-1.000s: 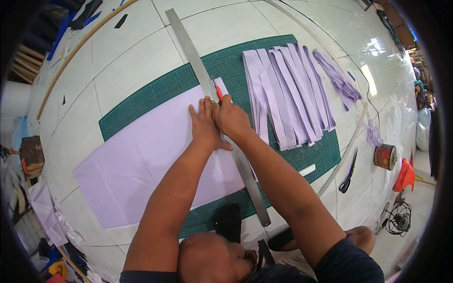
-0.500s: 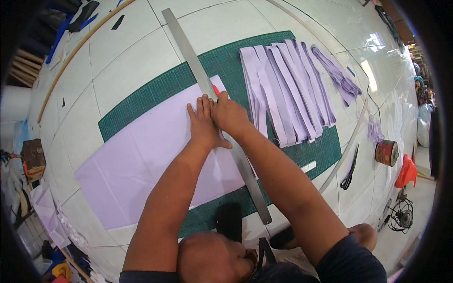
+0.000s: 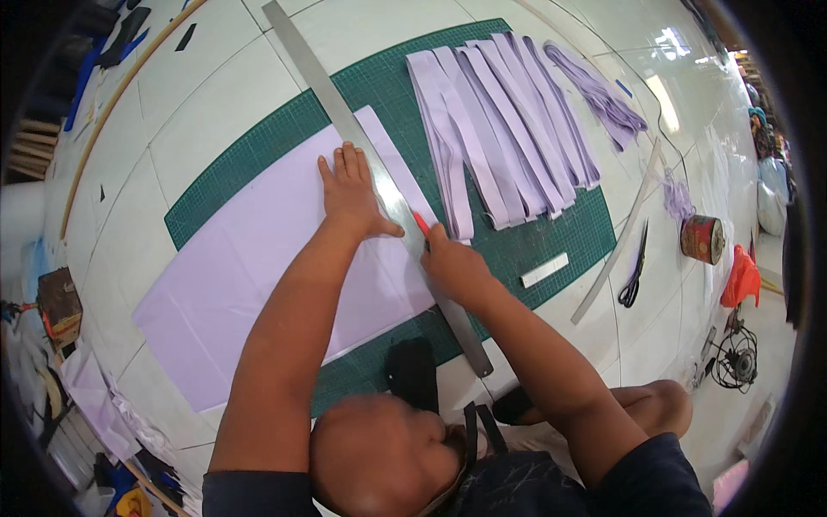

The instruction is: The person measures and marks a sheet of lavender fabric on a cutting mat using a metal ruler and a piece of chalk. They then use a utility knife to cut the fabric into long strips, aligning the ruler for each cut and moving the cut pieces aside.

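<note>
My left hand point(image 3: 351, 196) lies flat with fingers spread, pressing on the lilac fabric point(image 3: 250, 258) and along the edge of a long metal ruler point(image 3: 312, 71). In my right hand point(image 3: 458, 270) is a red-bodied cutter knife point(image 3: 420, 223), held against the ruler's right edge; its blade is not visible. The ruler crosses the fabric at a slant, with a narrow lilac band point(image 3: 394, 164) showing to its right. A green cutting mat point(image 3: 250, 177) lies underneath.
Several lilac strips point(image 3: 508, 129) lie on the mat's right side, with a bundle point(image 3: 596, 90) beyond. A short white ruler point(image 3: 544, 270) rests near the mat's edge. Black scissors point(image 3: 635, 274), a red tin point(image 3: 702, 239) and a thin curved strip point(image 3: 616, 237) are on the tiles at right.
My right hand has drawn the cutter knife toward me along the ruler, away from my left hand. The left hand stays on the fabric and ruler. The whole view has shifted slightly.
</note>
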Demonstrator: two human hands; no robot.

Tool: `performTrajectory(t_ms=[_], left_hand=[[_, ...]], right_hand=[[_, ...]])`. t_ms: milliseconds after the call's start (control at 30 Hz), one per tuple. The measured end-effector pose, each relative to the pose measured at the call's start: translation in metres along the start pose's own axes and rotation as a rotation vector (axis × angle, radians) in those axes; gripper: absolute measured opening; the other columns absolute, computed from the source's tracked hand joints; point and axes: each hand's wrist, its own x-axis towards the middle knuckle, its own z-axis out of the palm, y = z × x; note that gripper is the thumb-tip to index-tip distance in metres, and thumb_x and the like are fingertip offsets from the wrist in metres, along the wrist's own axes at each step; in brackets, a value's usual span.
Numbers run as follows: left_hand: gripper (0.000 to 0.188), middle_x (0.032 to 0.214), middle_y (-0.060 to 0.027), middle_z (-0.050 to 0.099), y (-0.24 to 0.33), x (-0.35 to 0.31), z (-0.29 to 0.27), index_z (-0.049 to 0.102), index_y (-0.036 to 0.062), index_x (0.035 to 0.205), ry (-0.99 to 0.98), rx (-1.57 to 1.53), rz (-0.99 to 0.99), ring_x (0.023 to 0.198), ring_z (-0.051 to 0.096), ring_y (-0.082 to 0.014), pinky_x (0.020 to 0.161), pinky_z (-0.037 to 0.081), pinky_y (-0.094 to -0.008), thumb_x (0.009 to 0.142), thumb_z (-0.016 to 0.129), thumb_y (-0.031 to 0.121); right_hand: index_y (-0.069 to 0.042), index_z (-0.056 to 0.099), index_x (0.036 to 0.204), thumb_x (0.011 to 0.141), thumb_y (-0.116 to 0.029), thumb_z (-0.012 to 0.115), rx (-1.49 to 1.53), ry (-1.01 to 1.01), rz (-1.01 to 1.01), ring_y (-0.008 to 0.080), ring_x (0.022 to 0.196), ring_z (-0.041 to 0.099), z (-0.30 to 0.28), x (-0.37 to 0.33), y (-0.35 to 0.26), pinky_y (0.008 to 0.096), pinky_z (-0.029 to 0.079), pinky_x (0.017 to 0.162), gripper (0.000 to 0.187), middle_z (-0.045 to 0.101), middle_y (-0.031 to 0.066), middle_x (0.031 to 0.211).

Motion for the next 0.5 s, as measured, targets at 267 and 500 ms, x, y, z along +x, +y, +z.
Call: performTrajectory(t_ms=[267,500], left_hand=[[0.159,0.164,-0.0267,0.007,-0.003,0.001,0.007,0.006,-0.0076,0.156,-0.001,-0.047,-0.009,0.154,0.005,-0.0371,0.121,0.003,-0.0591,0.043,0.079,0.078],[0.151,0.161,-0.0253,0.015,-0.008,0.001,0.004,0.014,-0.0073,0.154,0.029,-0.052,0.001,0.152,0.012,-0.0373,0.119,0.009,-0.0596,0.047,0.077,0.08]], right_hand=[[-0.003,0.041,0.111,0.1,-0.032,0.046,-0.047,-0.147,0.134,0.0477,0.08,0.068,0.035,-0.135,0.08,0.0559,0.053,0.076,0.032,0.068,0.0274,0.083],[-0.004,0.042,0.106,0.099,-0.033,0.052,-0.064,0.011,0.084,0.0454,0.08,0.068,0.02,-0.169,0.09,0.0535,0.053,0.071,0.032,0.068,0.026,0.084]])
